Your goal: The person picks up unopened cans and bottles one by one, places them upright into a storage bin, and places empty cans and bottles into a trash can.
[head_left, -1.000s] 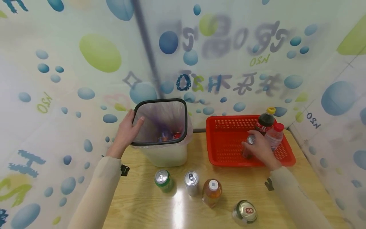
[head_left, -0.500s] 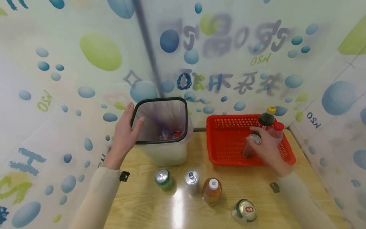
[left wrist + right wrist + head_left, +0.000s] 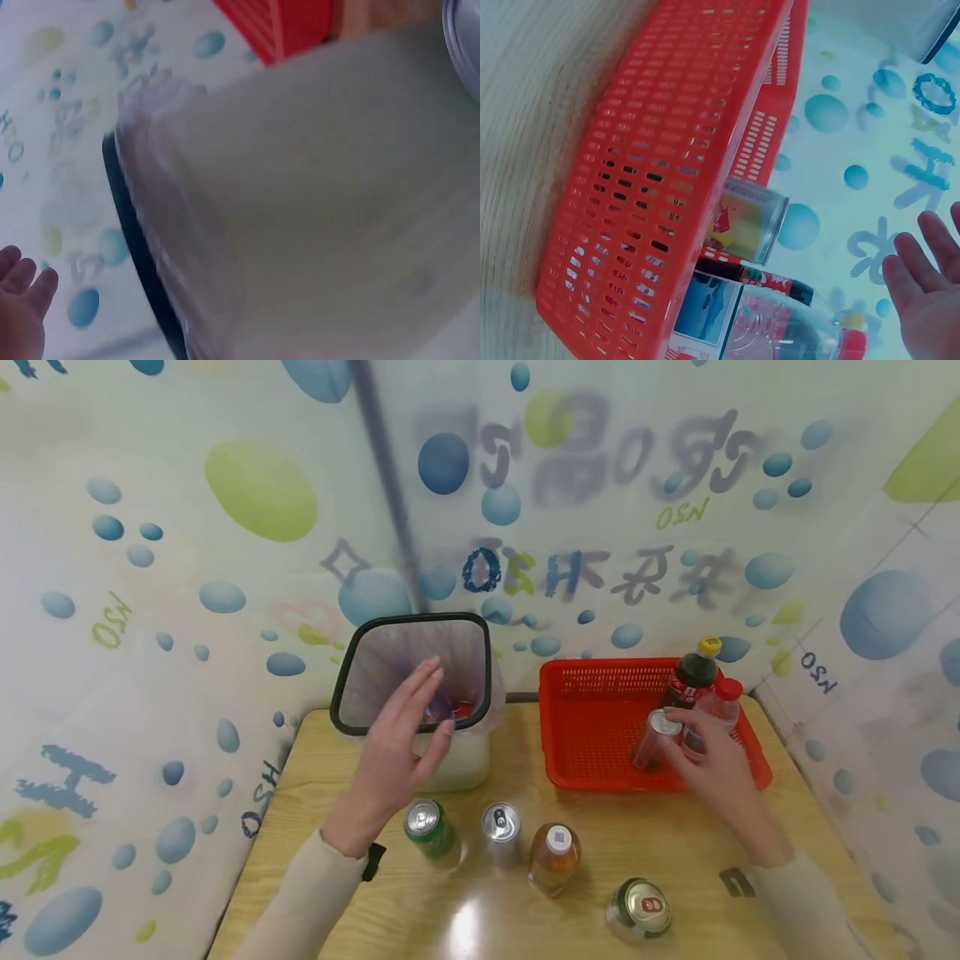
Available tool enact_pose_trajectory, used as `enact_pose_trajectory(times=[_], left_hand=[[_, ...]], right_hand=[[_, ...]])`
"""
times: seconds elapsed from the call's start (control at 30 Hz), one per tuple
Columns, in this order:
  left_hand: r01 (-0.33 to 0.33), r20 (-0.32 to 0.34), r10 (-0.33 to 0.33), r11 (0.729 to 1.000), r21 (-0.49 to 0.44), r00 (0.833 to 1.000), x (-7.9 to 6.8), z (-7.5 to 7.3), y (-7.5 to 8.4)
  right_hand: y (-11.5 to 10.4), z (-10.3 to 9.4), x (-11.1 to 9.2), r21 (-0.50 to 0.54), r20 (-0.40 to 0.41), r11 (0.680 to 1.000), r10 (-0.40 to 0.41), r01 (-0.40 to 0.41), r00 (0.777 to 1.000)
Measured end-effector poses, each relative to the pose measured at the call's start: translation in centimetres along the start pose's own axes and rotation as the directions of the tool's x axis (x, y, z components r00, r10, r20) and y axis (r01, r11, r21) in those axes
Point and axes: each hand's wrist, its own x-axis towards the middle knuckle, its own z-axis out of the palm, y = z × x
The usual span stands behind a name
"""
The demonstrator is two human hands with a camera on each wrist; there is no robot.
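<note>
My right hand is just right of a drink can that stands in the red basket. The right wrist view shows this hand's fingers extended, apart from the can. A cola bottle with a yellow cap and a clear bottle with a red cap stand in the basket beside it. My left hand, fingers extended, hovers before the lined bin and holds nothing. A red item shows inside the bin; the other contents are partly hidden by the hand.
In front of the bin and basket stand a green can, a silver can, an amber drink bottle and a gold-topped can. The wooden table meets patterned walls at its back and sides.
My left hand has left the bin's rim and moved right and nearer to me. My right hand has let go of the can in the basket and drawn back to the right.
</note>
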Motion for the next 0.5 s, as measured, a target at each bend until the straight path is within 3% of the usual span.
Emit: enact_pose_trajectory(times=[0.13,0.27,0.33,0.4,0.5], left_hand=[[-0.075,0.139,0.078,0.997,-0.030,0.987,-0.5,2.3,1.6],[-0.151,0.257,0.163,0.986,-0.066,0.953,-1.1,4.7,2.7],[-0.147,0.340,0.172,0.984,-0.099,0.924,-1.4,6.0,3.2],[-0.099,0.433,0.146,0.987,-0.128,0.889,-1.7,7.3,3.7],[0.017,0.573,0.053,0.993,-0.115,0.818,-2.4,8.9,4.0]], right_hand=[[-0.5,0.1,-0.8,-0.008,0.028,1.000,0.011,-0.010,1.000],[-0.8,0.4,-1.5,0.018,0.049,1.000,0.009,-0.010,0.999],[-0.8,0.7,-1.8,0.027,0.051,1.000,0.003,-0.004,0.999],[-0.8,0.9,-2.3,0.016,0.064,1.000,0.016,-0.017,0.998],[-0.7,1.4,-2.8,-0.002,0.053,1.000,0.001,-0.001,0.999]])
